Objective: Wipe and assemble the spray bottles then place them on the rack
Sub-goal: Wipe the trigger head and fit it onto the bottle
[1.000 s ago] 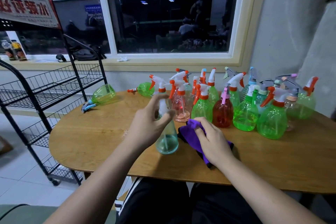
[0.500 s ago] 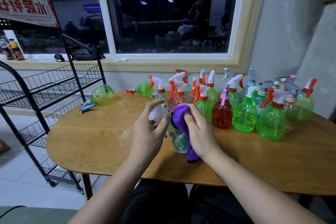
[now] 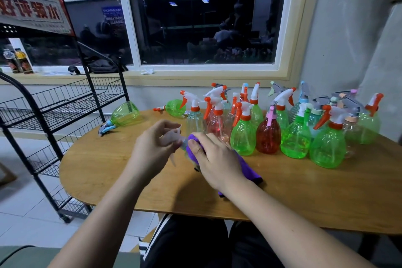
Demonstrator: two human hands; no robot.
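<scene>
My left hand [image 3: 153, 148] grips the white spray head [image 3: 170, 137] of a pale clear bottle tilted over the wooden table [image 3: 108, 169]. My right hand [image 3: 214, 159] holds a purple cloth [image 3: 245, 166] wrapped round the bottle's body, which the hand and cloth hide almost entirely. Behind the hands stand several assembled spray bottles [image 3: 243, 135], green, red and clear, with orange, white, pink and grey triggers. The black wire rack [image 3: 56, 106] stands left of the table.
Two green bottles lie on their sides at the table's far left, one [image 3: 125, 114] near the rack and another [image 3: 175, 107] behind it. A windowsill with drink bottles [image 3: 18, 61] runs behind the rack. A grey wall is to the right.
The bottle was lifted off the table and tilted toward my left hand. My right hand brought the purple cloth up, wrapped it round the bottle and slid it along the body.
</scene>
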